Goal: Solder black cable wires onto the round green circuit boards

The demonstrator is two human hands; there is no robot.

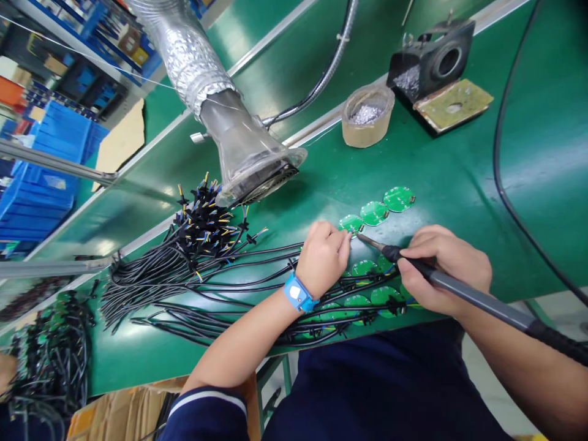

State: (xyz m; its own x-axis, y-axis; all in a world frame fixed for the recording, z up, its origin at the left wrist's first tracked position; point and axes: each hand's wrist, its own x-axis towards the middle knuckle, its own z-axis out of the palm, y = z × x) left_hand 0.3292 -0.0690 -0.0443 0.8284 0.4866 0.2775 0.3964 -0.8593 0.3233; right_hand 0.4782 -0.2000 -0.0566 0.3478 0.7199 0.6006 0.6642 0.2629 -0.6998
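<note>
My right hand [443, 266] is closed round a soldering iron [478, 300], whose tip touches the edge of a small round green circuit board [351, 223]. My left hand [324, 257], with a blue wrist strap [297, 293], is closed beside that board; what its fingertips pinch is hidden. Two more round boards [374, 212] [399, 199] continue the row toward the upper right. Below my hands lie several boards with black cables [257, 285] across them. A thick bundle of black cables [202, 226] with bare coloured wire ends lies to the left.
A fume extractor hood [257, 162] hangs above the cable bundle. A tape-roll cup [367, 116] of solder scraps and an iron stand [432, 64] with a yellow sponge [454, 105] stand at the back. A black cord [500, 177] curves down the right.
</note>
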